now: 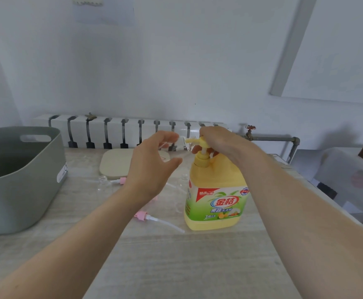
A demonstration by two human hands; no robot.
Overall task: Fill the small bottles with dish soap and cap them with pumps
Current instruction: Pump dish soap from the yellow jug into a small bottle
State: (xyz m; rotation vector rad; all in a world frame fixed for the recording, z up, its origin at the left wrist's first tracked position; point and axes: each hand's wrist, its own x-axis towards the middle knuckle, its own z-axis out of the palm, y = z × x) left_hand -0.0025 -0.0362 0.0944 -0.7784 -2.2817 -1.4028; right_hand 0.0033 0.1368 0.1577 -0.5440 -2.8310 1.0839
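A big yellow dish soap bottle (216, 199) stands upright on the table. My right hand (217, 140) is curled over its yellow pump head (200, 141). My left hand (152, 165) holds a small clear bottle (177, 143) up at the pump's nozzle; the bottle is blurred and hard to make out. Two more small clear bottles stand on the table, one (104, 183) left of my left wrist and one (185, 176) beside the soap bottle. A pink pump with a white tube (142, 215) lies in front, and another pink pump (122, 181) lies farther back.
A grey plastic basket (25, 173) stands at the table's left edge. A beige flat lid (116, 162) lies at the back. A white radiator (122, 130) and a pipe with a valve (249, 131) run behind the table. The table's right edge falls off diagonally.
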